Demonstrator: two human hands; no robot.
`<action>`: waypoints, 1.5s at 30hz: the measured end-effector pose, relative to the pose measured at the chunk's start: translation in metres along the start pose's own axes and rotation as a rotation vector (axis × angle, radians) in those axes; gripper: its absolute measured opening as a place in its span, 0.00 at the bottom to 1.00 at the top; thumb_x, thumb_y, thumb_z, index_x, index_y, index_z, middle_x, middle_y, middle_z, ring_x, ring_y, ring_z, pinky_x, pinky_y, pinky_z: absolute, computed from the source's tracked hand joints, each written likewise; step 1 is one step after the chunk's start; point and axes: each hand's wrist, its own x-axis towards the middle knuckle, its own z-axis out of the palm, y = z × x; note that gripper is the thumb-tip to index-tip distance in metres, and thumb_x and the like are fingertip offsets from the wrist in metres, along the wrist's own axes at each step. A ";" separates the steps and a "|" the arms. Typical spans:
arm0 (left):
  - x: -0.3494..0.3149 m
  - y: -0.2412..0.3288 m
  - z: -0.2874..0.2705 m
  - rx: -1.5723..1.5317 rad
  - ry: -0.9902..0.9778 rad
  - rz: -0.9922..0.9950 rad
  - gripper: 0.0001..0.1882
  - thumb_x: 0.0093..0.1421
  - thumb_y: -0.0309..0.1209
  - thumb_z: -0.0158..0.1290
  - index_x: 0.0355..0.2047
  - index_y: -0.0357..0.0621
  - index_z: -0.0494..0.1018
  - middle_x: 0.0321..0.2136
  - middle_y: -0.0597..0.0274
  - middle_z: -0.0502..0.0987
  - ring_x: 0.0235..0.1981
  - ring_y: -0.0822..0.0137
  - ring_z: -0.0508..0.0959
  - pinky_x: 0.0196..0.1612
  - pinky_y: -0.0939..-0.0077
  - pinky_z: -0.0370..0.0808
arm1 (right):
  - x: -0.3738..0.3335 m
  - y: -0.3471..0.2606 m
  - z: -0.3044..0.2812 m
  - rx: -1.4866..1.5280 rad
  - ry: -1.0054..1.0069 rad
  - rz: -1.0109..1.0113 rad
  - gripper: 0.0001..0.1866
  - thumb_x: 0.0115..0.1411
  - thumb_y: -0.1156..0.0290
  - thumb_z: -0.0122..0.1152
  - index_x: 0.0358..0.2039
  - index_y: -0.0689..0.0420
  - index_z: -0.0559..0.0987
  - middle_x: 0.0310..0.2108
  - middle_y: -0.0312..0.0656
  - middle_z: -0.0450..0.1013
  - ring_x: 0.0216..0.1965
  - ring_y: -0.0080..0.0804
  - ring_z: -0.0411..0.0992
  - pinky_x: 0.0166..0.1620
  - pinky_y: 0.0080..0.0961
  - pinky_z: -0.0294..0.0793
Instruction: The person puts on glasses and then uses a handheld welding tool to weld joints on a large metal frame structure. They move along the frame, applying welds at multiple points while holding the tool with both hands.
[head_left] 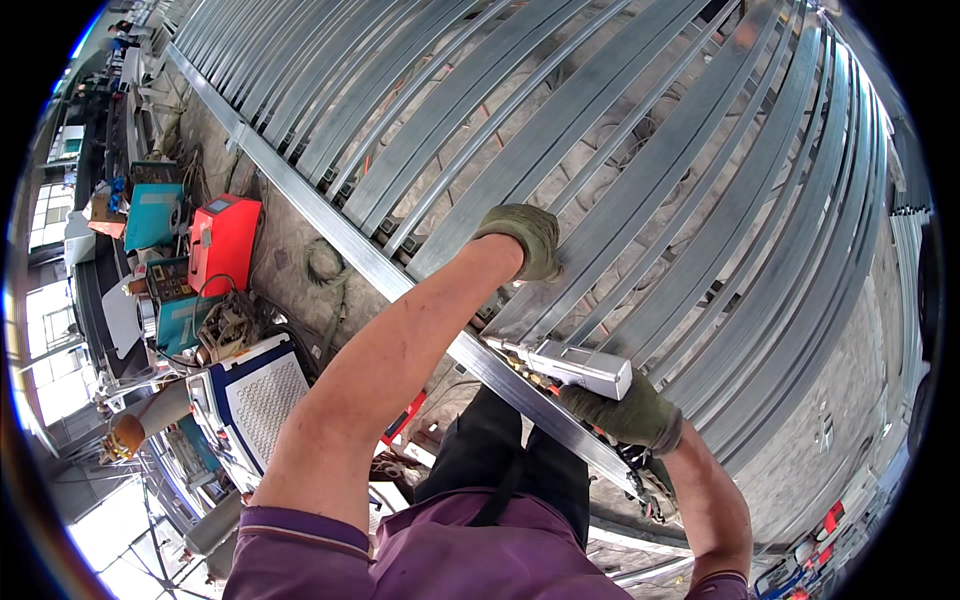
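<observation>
My left hand (528, 240), in a dark green work glove, is above the row of long grey metal bars (590, 130). Its fingers are curled closed, and whatever they may grip is hidden beneath the glove. In my gloved right hand (632, 412) is a silver, pistol-shaped welding gun (582, 368), its narrow nozzle pointing left. That nozzle is close to the long metal rail (500, 375) where the near ends of the bars meet it. A cable runs down from the gun beside my right wrist.
On the floor at left stand a red machine box (222, 243), teal machine boxes (153, 215) and a white-and-blue cabinet (262, 395). Coiled hose (325, 262) lies beyond the rail. Cables cross the concrete floor under the bars. More metal bars (908, 270) are stacked at far right.
</observation>
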 end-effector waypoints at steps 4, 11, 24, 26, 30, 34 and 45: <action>0.002 -0.002 0.003 0.005 0.019 0.003 0.28 0.63 0.59 0.63 0.36 0.43 0.89 0.32 0.54 0.88 0.40 0.51 0.88 0.49 0.55 0.83 | -0.001 -0.013 -0.002 -0.049 -0.013 0.066 0.27 0.68 0.58 0.75 0.63 0.57 0.81 0.51 0.46 0.86 0.50 0.31 0.83 0.56 0.30 0.82; -0.001 0.001 -0.005 -0.012 -0.047 -0.005 0.27 0.62 0.58 0.63 0.35 0.44 0.90 0.32 0.54 0.88 0.40 0.51 0.88 0.48 0.54 0.83 | 0.001 -0.003 -0.001 -0.076 -0.017 0.031 0.29 0.68 0.55 0.74 0.64 0.57 0.80 0.51 0.48 0.86 0.51 0.36 0.84 0.55 0.31 0.82; 0.001 0.001 -0.003 -0.014 -0.036 -0.001 0.28 0.63 0.58 0.63 0.39 0.42 0.89 0.32 0.54 0.88 0.41 0.51 0.88 0.49 0.55 0.83 | 0.000 0.005 0.000 -0.126 0.002 -0.010 0.29 0.68 0.51 0.73 0.63 0.55 0.81 0.51 0.49 0.86 0.51 0.39 0.85 0.54 0.33 0.83; 0.001 0.002 -0.003 -0.018 -0.031 -0.010 0.28 0.63 0.58 0.63 0.38 0.42 0.89 0.31 0.55 0.88 0.40 0.51 0.88 0.49 0.55 0.83 | -0.001 0.003 0.000 -0.127 0.001 -0.019 0.29 0.68 0.52 0.74 0.63 0.56 0.81 0.51 0.49 0.86 0.52 0.38 0.84 0.54 0.32 0.82; 0.003 0.001 -0.001 -0.015 -0.035 -0.010 0.28 0.63 0.58 0.63 0.36 0.42 0.89 0.31 0.56 0.88 0.40 0.51 0.88 0.48 0.55 0.83 | -0.002 0.004 0.000 -0.119 -0.007 -0.016 0.29 0.68 0.54 0.74 0.63 0.56 0.81 0.52 0.49 0.85 0.52 0.37 0.84 0.55 0.31 0.82; 0.003 0.002 -0.007 -0.005 -0.100 -0.020 0.28 0.64 0.58 0.63 0.34 0.42 0.90 0.31 0.55 0.88 0.40 0.51 0.88 0.48 0.55 0.83 | -0.002 0.002 -0.001 -0.123 -0.010 -0.009 0.28 0.68 0.55 0.74 0.63 0.57 0.81 0.52 0.49 0.85 0.52 0.36 0.84 0.55 0.31 0.82; -0.003 0.004 -0.012 -0.005 -0.093 -0.017 0.27 0.64 0.57 0.63 0.30 0.43 0.89 0.30 0.53 0.88 0.40 0.49 0.88 0.48 0.54 0.82 | -0.007 0.002 -0.002 -0.128 -0.009 -0.004 0.26 0.69 0.56 0.73 0.62 0.57 0.82 0.51 0.49 0.86 0.51 0.35 0.85 0.54 0.31 0.83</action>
